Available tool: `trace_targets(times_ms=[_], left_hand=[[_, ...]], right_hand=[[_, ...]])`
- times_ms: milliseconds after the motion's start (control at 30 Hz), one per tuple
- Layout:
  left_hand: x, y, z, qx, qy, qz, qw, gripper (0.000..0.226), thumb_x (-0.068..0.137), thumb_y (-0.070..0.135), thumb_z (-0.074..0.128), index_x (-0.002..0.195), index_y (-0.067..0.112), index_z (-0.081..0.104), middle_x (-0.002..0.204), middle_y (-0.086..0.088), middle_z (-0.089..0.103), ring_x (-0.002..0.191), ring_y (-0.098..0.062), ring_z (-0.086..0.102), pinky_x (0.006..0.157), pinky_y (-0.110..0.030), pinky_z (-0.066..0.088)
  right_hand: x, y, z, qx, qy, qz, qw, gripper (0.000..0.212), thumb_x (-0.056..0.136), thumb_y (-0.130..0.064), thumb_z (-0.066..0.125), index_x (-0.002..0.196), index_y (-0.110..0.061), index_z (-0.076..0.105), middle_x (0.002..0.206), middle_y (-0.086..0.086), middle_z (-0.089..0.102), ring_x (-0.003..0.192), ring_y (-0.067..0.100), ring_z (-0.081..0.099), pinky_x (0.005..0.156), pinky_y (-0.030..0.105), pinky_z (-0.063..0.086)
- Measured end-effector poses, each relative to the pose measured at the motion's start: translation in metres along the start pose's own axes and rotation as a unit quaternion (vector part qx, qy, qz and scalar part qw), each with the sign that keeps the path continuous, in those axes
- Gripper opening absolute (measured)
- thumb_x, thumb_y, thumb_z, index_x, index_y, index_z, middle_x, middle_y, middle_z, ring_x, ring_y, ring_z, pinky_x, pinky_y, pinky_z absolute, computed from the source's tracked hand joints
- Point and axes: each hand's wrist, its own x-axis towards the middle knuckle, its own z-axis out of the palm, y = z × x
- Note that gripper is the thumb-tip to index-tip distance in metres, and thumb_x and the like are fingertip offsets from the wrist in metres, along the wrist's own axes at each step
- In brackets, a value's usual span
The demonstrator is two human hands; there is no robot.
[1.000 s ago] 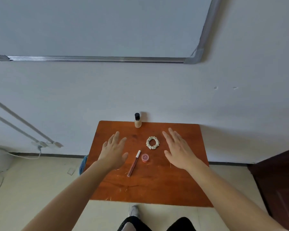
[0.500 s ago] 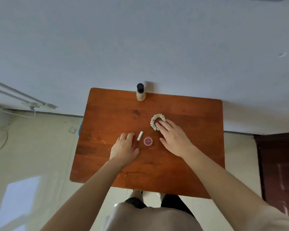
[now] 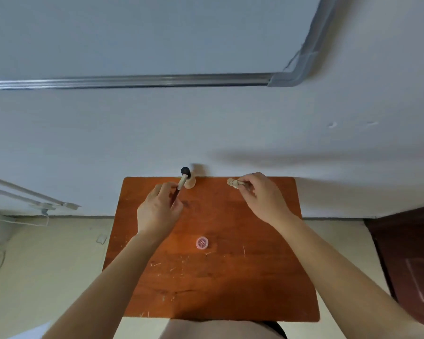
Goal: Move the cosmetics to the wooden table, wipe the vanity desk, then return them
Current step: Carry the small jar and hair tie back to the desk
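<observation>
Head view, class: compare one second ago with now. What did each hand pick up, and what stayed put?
The left hand picked up the lip gloss tube; the right hand picked up the scrunchie. The small pink jar and the bottle stayed on the table.

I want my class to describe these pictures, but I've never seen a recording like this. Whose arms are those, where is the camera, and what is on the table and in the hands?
There is no machine here. The arms belong to a person, filmed by a wide-angle camera worn on their head and looking down. The left hand holds a slim reddish-brown lip gloss tube with a white cap. The right hand pinches a cream fabric scrunchie. On the orange-brown wooden table lies a small round pink jar, and a beige bottle with a black cap stands at its far edge.
</observation>
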Motion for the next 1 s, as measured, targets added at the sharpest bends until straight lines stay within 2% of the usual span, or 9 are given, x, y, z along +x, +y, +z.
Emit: trace_targets(times_ms=[233,400,467,533,600,733,833,933,1000], left_hand=[[0.029,0.067,-0.065,-0.055,0.125,0.185,0.973,0.029,0.087,0.01,0.066,0.116,0.016,0.063,0.095,-0.001,0.062,0.086,-0.02,0.058,0.058,-0.024,0.038],[0.031,0.101,-0.08,-0.131,0.139,0.273,0.943,0.03,0.088,0.009,0.064,0.117,0.015,0.065,0.1,-0.002,0.062,0.093,-0.021,0.055,0.067,-0.026,0.041],[0.025,0.115,-0.078,-0.18,0.126,0.303,0.927,0.031,0.089,0.009,0.063,0.12,0.015,0.064,0.102,-0.002,0.062,0.095,-0.019,0.054,0.07,-0.026,0.041],[0.014,0.128,-0.072,-0.22,0.101,0.334,0.911,0.031,0.09,0.009,0.062,0.12,0.016,0.064,0.102,-0.002,0.061,0.095,-0.017,0.053,0.07,-0.026,0.043],[-0.003,0.142,-0.064,-0.24,0.068,0.371,0.894,0.03,0.091,0.01,0.062,0.12,0.018,0.063,0.102,0.0,0.06,0.094,-0.015,0.051,0.071,-0.026,0.043],[-0.053,0.189,-0.048,-0.281,-0.019,0.433,0.856,0.033,0.09,0.008,0.061,0.121,0.021,0.062,0.102,0.004,0.06,0.093,-0.012,0.049,0.073,-0.028,0.043],[-0.104,0.239,-0.043,-0.282,-0.055,0.505,0.814,0.031,0.092,0.011,0.059,0.121,0.022,0.061,0.104,0.003,0.06,0.093,-0.014,0.05,0.071,-0.029,0.044],[-0.167,0.284,-0.047,-0.269,-0.073,0.594,0.755,0.029,0.094,0.014,0.058,0.122,0.019,0.059,0.106,0.0,0.059,0.092,-0.016,0.051,0.069,-0.032,0.049],[-0.217,0.306,-0.052,-0.267,-0.099,0.63,0.723,0.03,0.094,0.013,0.057,0.123,0.021,0.058,0.107,0.0,0.058,0.094,-0.018,0.05,0.071,-0.032,0.046]], right_hand=[[-0.022,-0.051,-0.071,0.156,0.171,0.034,0.972,0.017,0.098,-0.028,0.058,0.112,-0.023,0.065,0.11,-0.014,0.061,0.102,-0.003,0.059,0.079,0.015,0.053],[-0.063,-0.076,-0.098,0.205,0.283,0.086,0.933,0.01,0.098,-0.03,0.059,0.108,-0.031,0.062,0.108,-0.021,0.063,0.101,-0.012,0.057,0.073,0.007,0.047],[-0.089,-0.077,-0.098,0.236,0.332,0.126,0.905,0.009,0.097,-0.033,0.059,0.106,-0.033,0.064,0.105,-0.022,0.066,0.102,-0.008,0.06,0.081,0.013,0.05],[-0.12,-0.077,-0.096,0.272,0.364,0.161,0.876,0.01,0.097,-0.035,0.06,0.105,-0.036,0.065,0.106,-0.02,0.068,0.103,0.003,0.063,0.09,0.034,0.055],[-0.158,-0.078,-0.096,0.28,0.384,0.19,0.859,0.008,0.097,-0.032,0.061,0.104,-0.036,0.065,0.106,-0.014,0.07,0.101,0.01,0.066,0.089,0.046,0.056],[-0.257,-0.087,-0.11,0.242,0.461,0.237,0.82,0.01,0.098,-0.029,0.06,0.107,-0.03,0.065,0.101,-0.011,0.072,0.097,0.008,0.067,0.089,0.043,0.056],[-0.34,-0.096,-0.127,0.232,0.556,0.26,0.754,0.009,0.099,-0.029,0.058,0.104,-0.031,0.065,0.1,-0.012,0.072,0.096,0.009,0.068,0.084,0.038,0.058],[-0.424,-0.108,-0.136,0.262,0.659,0.273,0.65,0.009,0.099,-0.021,0.059,0.102,-0.025,0.066,0.096,-0.005,0.074,0.095,0.013,0.069,0.078,0.034,0.06],[-0.482,-0.117,-0.134,0.27,0.711,0.279,0.587,0.009,0.098,-0.02,0.059,0.105,-0.02,0.066,0.098,-0.003,0.075,0.095,0.014,0.07,0.076,0.033,0.06]])
